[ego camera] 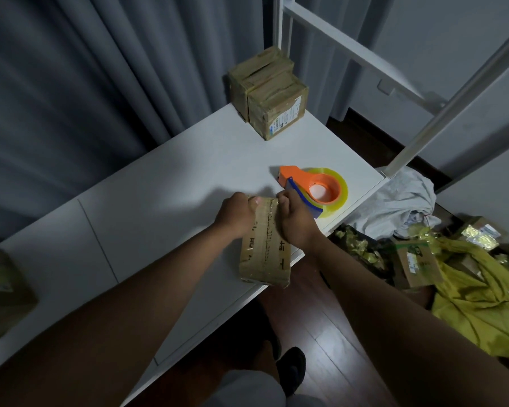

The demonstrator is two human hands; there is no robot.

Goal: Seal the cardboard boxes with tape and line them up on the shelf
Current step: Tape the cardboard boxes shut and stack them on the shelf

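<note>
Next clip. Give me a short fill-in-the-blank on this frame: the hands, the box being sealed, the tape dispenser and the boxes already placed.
1. Both the left hand and the right hand grip the far end of one cardboard ____.
2. The tape dispenser has an ____ body and lies on the white shelf, held by neither hand.
3. The sealed boxes stand at the shelf's ____ end.

Missing words: box; orange; far
</note>
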